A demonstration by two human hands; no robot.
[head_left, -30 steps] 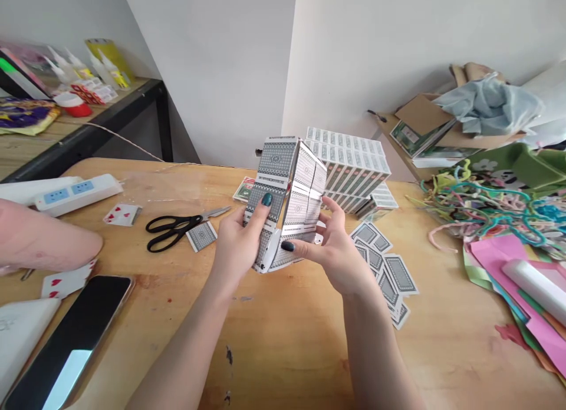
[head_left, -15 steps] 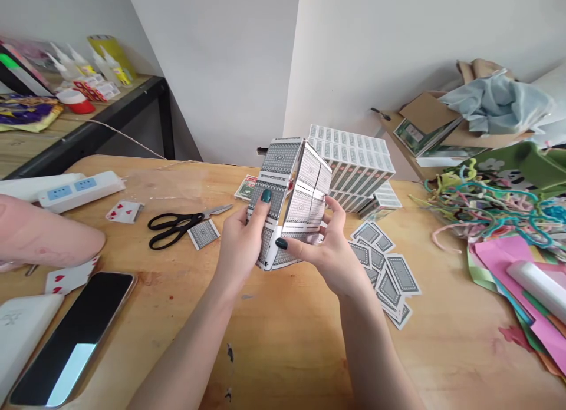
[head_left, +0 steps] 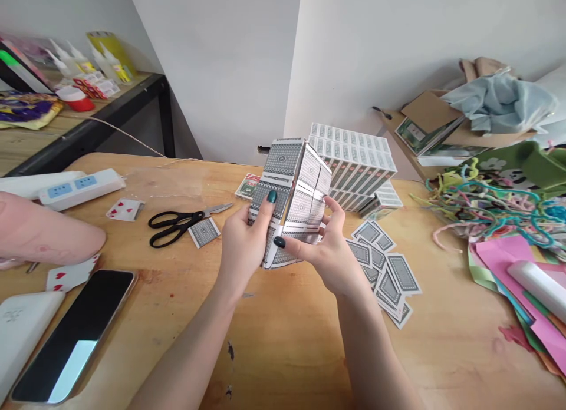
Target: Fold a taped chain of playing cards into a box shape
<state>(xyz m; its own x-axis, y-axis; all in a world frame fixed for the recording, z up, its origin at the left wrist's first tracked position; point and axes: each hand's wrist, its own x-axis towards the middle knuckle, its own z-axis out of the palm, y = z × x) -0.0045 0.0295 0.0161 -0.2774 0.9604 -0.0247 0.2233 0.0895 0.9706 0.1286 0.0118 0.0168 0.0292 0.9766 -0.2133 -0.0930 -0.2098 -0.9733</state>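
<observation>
Grey-patterned card assembly (head_left: 279, 161): held tilted at dial centre, presumably to steady its two faces along the seam. Left hand (head_left: 244, 239), at eight o'clock, grips the left face, thumb pointing upward across it. Right hand (head_left: 331, 252), at four o'clock, grips the right face, thumb near the seam's lower end (rear fingers partly hidden). Scissors (head_left: 175, 220) lie at nine o'clock.

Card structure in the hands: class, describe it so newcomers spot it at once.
Over the wooden table, between the left hand and right hand, is a card structure. Unlike the loose cards lying nearby, it is held up, its patterned panels set at an angle.
</observation>
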